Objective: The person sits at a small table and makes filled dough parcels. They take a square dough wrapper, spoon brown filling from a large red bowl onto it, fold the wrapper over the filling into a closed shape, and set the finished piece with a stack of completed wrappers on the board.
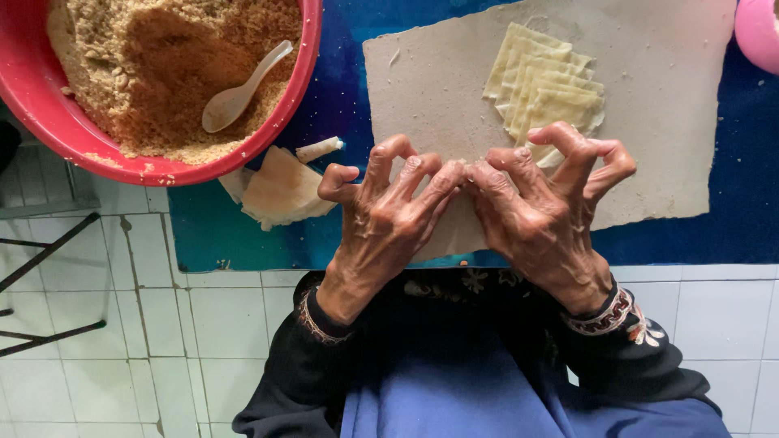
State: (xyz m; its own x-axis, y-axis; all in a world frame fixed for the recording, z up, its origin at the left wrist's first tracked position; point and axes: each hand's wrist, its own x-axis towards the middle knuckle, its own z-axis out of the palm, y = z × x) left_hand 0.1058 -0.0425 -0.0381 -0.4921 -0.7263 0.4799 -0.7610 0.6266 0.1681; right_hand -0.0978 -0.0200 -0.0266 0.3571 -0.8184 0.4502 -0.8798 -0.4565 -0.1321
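Here the left hand [381, 212] and the right hand [542, 212] sit side by side at the near edge of a grey-beige mat [454, 89], fingertips meeting at the middle. Both are pinched together on something small between thumbs and forefingers; only a pale sliver shows at 12 o'clock of the meeting fingertips, so it is probably a dough wrapper, but the fingers hide nearly all of it. The remaining fingers are curled and lifted clear.

At 12 to 1 o'clock from the right hand, touching or just behind its raised fingers, lies a fanned stack of pale yellow square wrappers [545, 85] on the mat. At 9 o'clock from the left hand, near but apart, lie a folded triangular pastry [284, 191] and a small rolled one [318, 149] on the blue cloth [219, 235]. At 10 o'clock sits a red bowl [292, 113] of brown crumbly filling [162, 73], with a white plastic spoon [243, 89] resting in it; the bowl is cut off by the top and left edges. A pink object [759, 28] is cut off at the upper right corner, too little of it showing to name.
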